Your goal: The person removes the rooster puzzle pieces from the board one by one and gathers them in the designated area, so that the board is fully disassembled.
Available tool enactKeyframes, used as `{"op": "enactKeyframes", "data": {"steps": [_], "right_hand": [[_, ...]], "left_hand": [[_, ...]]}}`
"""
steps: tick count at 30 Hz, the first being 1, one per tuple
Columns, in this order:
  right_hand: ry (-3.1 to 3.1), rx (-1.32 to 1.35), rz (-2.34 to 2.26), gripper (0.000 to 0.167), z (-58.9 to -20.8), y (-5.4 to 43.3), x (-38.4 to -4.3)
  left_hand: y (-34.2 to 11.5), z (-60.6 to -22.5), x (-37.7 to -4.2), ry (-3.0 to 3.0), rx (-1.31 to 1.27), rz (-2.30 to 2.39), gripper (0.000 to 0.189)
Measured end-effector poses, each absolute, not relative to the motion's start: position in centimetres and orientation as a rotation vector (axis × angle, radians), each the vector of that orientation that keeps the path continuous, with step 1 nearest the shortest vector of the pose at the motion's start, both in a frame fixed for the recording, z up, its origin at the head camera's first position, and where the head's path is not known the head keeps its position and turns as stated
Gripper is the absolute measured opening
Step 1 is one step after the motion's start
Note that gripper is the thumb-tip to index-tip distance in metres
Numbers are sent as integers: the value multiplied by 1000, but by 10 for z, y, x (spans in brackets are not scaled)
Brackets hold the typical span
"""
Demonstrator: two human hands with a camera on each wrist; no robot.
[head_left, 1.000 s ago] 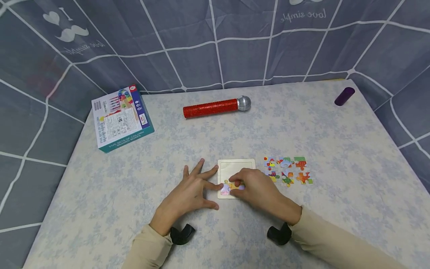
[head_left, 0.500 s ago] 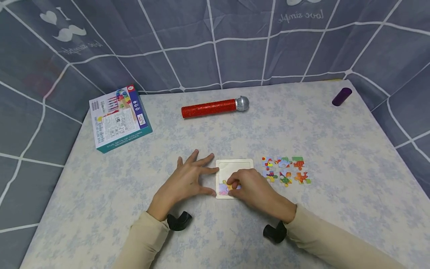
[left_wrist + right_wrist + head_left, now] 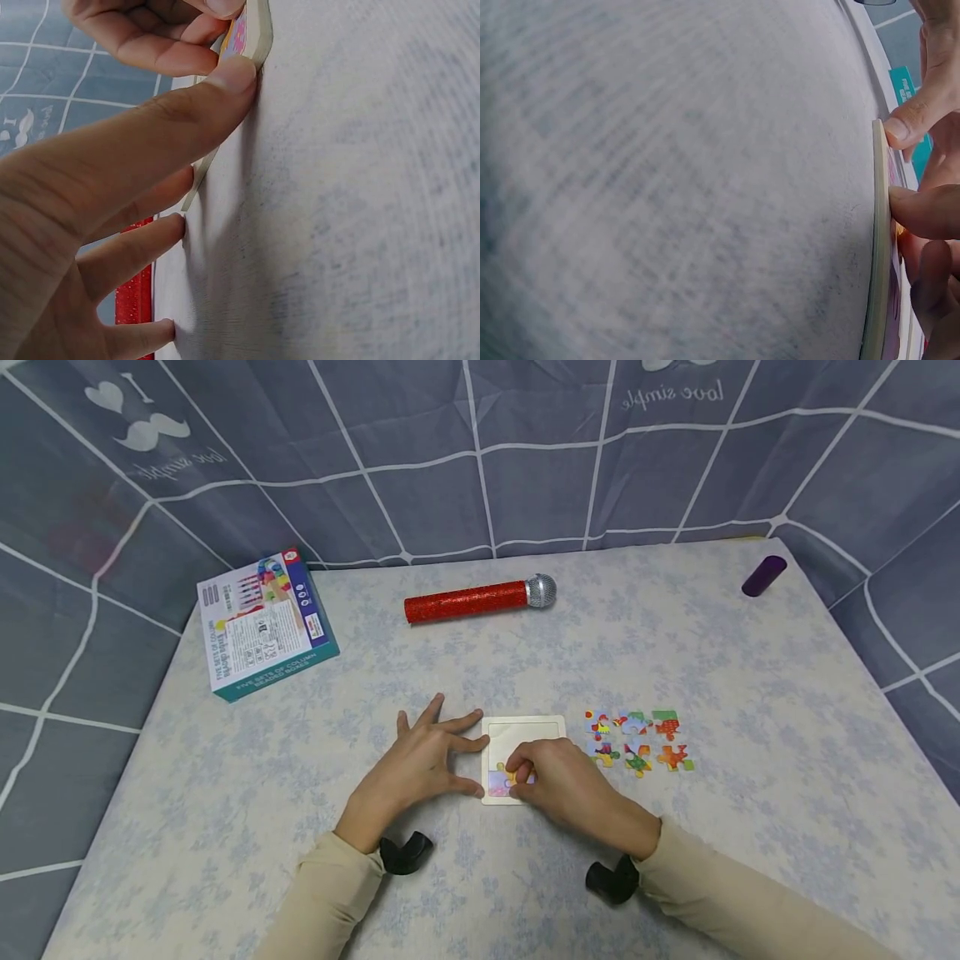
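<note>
A small square puzzle board (image 3: 525, 720) with a pale raised rim lies on the table in the head view. In its lower left corner sits a pink and lilac puzzle piece (image 3: 497, 783). My right hand (image 3: 573, 781) pinches a yellow-orange puzzle piece (image 3: 512, 775) beside it, thumb toward the near rim; the hand hides most of that piece. My left hand (image 3: 416, 760) is spread at the board's left side, its thumb (image 3: 187, 112) on the near left corner and another fingertip at the left rim. Several loose puzzle pieces (image 3: 637, 757) lie in two rows right of the board.
At the back left stands a teal and white box (image 3: 266, 627). A red glittery microphone (image 3: 472, 602) lies across the back middle, and a dark purple cylinder (image 3: 763, 577) is at the back right. Tiled-pattern curtain (image 3: 420, 427) surrounds the table.
My left hand's index finger has come off the corner piece to the left rim, and its thumb has moved onto the near left corner. My right hand keeps its pinch at nearly the same spot.
</note>
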State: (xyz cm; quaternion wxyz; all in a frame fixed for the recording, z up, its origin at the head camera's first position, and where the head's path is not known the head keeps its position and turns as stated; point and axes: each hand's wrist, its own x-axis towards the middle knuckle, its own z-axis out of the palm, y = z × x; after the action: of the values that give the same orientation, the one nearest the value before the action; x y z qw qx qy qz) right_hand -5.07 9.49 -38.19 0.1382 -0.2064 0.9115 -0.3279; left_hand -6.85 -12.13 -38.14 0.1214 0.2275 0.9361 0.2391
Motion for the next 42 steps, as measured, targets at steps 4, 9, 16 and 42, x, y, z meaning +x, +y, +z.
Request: {"op": "enactKeyframes", "data": {"steps": [4, 9, 16, 42], "right_hand": [[2620, -590, -952, 18, -382, 95, -51], [2609, -639, -979, 20, -383, 97, -52], [2581, -707, -1085, 17, -387, 102, -51], [2268, -320, -1385, 15, -382, 172, -41]], "left_hand": [[-121, -381, -69, 2728, 651, 710, 66], [-120, -381, -69, 2733, 642, 713, 67], [-120, -381, -69, 2732, 642, 714, 66], [-119, -382, -69, 2728, 623, 718, 70]]}}
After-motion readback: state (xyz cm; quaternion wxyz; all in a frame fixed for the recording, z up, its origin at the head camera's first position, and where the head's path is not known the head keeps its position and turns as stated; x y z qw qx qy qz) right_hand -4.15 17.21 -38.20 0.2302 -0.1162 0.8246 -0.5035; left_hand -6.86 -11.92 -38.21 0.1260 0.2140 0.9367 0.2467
